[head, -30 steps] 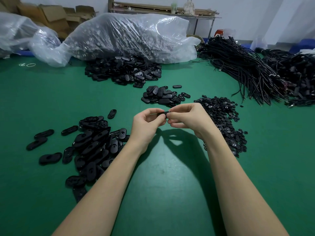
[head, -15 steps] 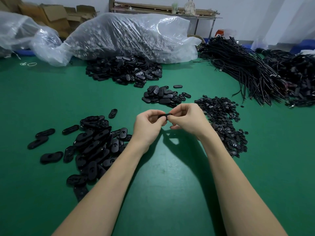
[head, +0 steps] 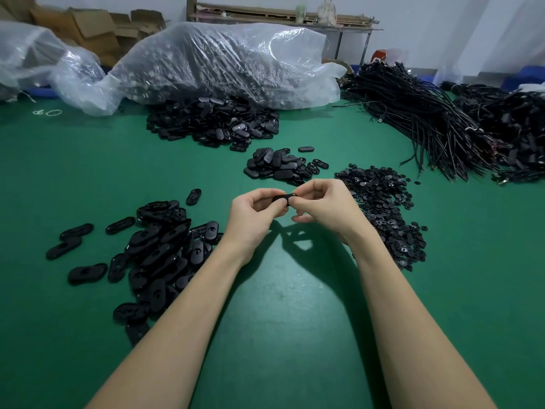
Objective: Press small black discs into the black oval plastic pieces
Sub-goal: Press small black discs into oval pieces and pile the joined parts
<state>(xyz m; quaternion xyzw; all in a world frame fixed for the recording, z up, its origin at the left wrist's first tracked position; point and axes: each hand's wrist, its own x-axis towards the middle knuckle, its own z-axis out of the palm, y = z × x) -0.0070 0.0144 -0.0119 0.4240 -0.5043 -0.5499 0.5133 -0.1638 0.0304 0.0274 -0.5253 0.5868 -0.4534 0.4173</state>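
In the middle of the frame, the left hand (head: pixel 255 215) and right hand (head: pixel 323 206) pinch one black oval piece (head: pixel 283 199) above the green counter (head: pixel 280 305). Oval pieces (head: pixel 156 255) lie lower left, small discs (head: pixel 386 211) right.

Oval piece (head: pixel 283 199) I'm holding: smooth black plastic, slight sheen. Desk (head: pixel 295 305) matt green, scuffed. Bag (head: pixel 224 63) clear crinkled film.

Oval piece (head: pixel 283 199) now flatter between fingertips
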